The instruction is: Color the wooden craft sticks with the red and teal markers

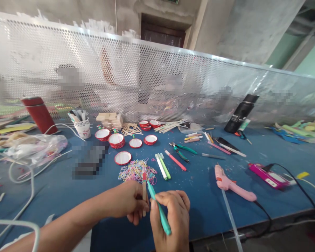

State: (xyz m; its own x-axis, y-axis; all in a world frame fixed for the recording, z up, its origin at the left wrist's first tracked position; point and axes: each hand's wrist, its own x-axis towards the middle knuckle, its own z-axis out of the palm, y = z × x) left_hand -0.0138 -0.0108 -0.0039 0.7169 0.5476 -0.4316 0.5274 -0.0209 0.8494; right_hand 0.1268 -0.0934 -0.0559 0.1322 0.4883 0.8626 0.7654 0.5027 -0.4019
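Between the fingers of my left hand [132, 201] a wooden craft stick [144, 190] stands upright, its top end coloured red with a bit of green below. My right hand [172, 217] grips a turquoise marker pen [160, 210], its tip close beside the stick; whether they touch I cannot tell. Just beyond my hands lies a heap of small coloured rubber bands [136, 169]. White and green markers [162, 166] and a red marker [175, 160] rest to its right. Several red-rimmed round lids [123, 158] are spread behind the heap.
A pink glue gun [233, 185] and a magenta device [269, 175] with cables lie at right. Green-handled pliers [181, 150] sit mid-table. Bottles, one red [39, 113] and one black [241, 113], stand before the perforated metal screen [157, 80]. A pen cup [82, 127] and white cable [28, 189] are left.
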